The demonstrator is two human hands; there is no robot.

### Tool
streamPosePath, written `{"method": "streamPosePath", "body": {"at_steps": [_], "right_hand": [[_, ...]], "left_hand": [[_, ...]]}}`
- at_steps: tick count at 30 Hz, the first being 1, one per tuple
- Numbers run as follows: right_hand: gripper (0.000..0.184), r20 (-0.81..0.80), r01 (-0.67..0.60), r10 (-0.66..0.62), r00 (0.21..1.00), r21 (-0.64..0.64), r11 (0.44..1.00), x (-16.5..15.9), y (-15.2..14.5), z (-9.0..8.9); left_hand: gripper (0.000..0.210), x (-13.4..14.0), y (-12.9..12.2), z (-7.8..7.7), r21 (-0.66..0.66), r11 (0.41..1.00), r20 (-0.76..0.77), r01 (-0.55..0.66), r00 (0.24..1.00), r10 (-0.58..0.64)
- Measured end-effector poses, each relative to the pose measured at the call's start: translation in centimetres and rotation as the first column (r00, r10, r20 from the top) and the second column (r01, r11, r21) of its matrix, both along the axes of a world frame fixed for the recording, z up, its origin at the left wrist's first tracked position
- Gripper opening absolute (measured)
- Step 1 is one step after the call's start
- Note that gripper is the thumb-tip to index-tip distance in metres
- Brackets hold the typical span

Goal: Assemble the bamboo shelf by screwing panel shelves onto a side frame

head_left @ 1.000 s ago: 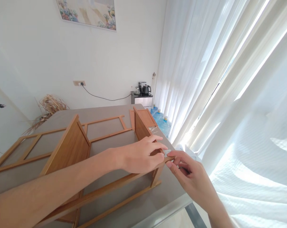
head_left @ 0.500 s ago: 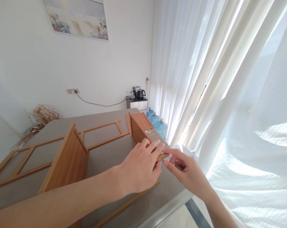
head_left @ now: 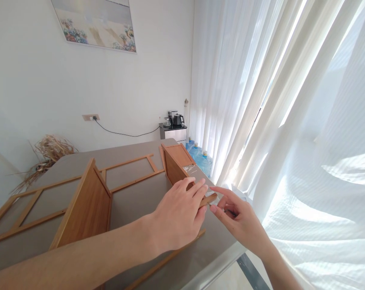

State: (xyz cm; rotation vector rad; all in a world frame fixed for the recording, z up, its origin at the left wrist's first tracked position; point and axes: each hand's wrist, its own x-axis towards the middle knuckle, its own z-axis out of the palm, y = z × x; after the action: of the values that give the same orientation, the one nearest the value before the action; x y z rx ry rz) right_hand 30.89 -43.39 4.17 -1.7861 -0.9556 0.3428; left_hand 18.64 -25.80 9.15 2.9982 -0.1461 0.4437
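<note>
My left hand [head_left: 182,211] is closed over the near end of an upright wooden panel [head_left: 175,167], and its fingers cover part of it. The panel's wooden tip [head_left: 211,199] sticks out past the fingers. Just right of that tip is my right hand [head_left: 235,213], its index finger and thumb parted around the end. Its other fingers are curled over a small dark thing [head_left: 230,212], too hidden to name. A second upright wooden panel [head_left: 82,207] stands to the left, joined to a flat wooden frame [head_left: 137,183].
The frame parts lie on a grey-covered table [head_left: 140,201]. A loose wooden strip [head_left: 167,259] lies near the front. Beyond are a flat wooden board [head_left: 178,153], dried stalks [head_left: 54,147] and a small cabinet with a kettle [head_left: 178,119]. White curtains [head_left: 245,100] hang at the right.
My right index finger has lifted off the wooden tip, and the gap between it and the thumb has widened. My left hand keeps its hold on the panel. The view has shifted slightly.
</note>
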Motion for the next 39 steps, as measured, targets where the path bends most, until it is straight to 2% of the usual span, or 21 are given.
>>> {"method": "streamPosePath", "body": {"at_steps": [6, 9, 11, 14, 18, 23, 27, 30, 33, 36, 39], "right_hand": [[0.047, -0.016, 0.046, -0.045, 0.999, 0.052, 0.998, -0.5, -0.3, -0.6], [0.048, 0.011, 0.106, -0.108, 0.994, 0.113, 0.988, -1.0, -0.7, -0.9], [0.042, 0.077, 0.157, -0.167, 0.983, 0.112, 0.981, -1.4, -1.3, -1.2], [0.031, 0.224, 0.206, -0.209, 0.952, 0.037, 0.978, -1.7, -2.8, -1.9], [0.031, 0.294, 0.157, -0.128, 0.947, -0.077, 0.985, -1.8, -4.8, -3.1], [0.027, 0.189, 0.120, -0.098, 0.977, -0.105, 0.987, -1.8, -5.7, -3.9], [0.020, 0.117, 0.074, -0.056, 0.992, -0.150, 0.986, -2.0, -4.9, -3.5], [0.022, 0.122, 0.128, -0.119, 0.985, -0.070, 0.989, -2.4, -3.5, -2.8], [0.017, 0.187, 0.204, -0.221, 0.957, 0.110, 0.973, -2.7, -2.1, -2.3], [0.012, 0.252, 0.187, -0.259, 0.933, 0.278, 0.942, -3.0, -0.9, -2.3], [0.017, 0.299, 0.149, -0.280, 0.912, 0.395, 0.906, -3.2, -0.3, -2.6]], "left_hand": [[0.046, 0.0, 0.0, 0.1, 0.028, 1.000, -0.006, -0.006, 1.000, 0.006], [0.046, 0.1, -0.1, 0.1, 0.053, 0.999, 0.018, -0.003, 1.000, 0.002], [0.045, 0.2, -0.1, 0.0, 0.079, 0.997, 0.030, -0.008, 1.000, 0.006], [0.046, 0.2, -0.2, -0.1, 0.122, 0.992, 0.046, -0.020, 0.999, 0.014], [0.049, 0.1, -0.2, -0.2, 0.147, 0.989, 0.075, -0.021, 0.997, 0.010], [0.049, 0.0, -0.2, 0.0, 0.156, 0.987, 0.093, -0.035, 0.995, 0.020], [0.042, 0.1, -0.3, 0.2, 0.181, 0.982, 0.095, -0.046, 0.995, 0.029], [0.042, 0.2, -0.3, 0.1, 0.198, 0.979, 0.093, -0.044, 0.995, 0.026], [0.043, 0.3, -0.2, -0.2, 0.232, 0.972, 0.097, -0.035, 0.995, 0.012], [0.044, 0.4, -0.1, -0.3, 0.272, 0.962, 0.104, -0.028, 0.995, -0.001], [0.044, 0.5, 0.0, -0.3, 0.293, 0.956, 0.105, -0.023, 0.994, -0.008]]}}
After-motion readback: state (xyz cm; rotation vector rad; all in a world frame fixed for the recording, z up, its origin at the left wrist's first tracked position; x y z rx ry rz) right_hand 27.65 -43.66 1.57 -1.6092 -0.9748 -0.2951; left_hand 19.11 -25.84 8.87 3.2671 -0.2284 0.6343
